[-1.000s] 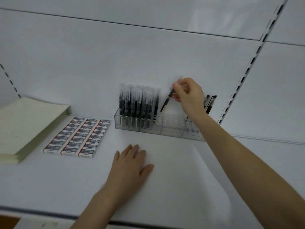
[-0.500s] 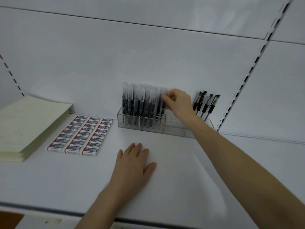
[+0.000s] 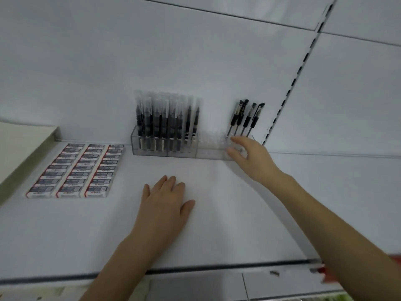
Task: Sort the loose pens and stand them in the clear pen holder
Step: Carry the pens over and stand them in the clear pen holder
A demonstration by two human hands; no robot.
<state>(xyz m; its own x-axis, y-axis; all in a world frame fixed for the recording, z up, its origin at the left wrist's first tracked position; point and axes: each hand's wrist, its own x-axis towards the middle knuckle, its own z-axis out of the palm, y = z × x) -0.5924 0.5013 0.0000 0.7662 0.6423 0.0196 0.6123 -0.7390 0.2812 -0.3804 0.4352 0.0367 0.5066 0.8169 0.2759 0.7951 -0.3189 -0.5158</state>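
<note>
Pens (image 3: 167, 120) upright in clear pen holder (image 3: 208, 152), caps up

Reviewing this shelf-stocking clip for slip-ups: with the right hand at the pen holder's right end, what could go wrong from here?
1. The right hand is open at the right end of the clear pen holder, just below the leaning black pens. A knock could tip them over or out.
2. A push might slide the holder along the shelf. The left hand lies flat on the shelf, apart from the holder, so it isn't steadying it.
</note>
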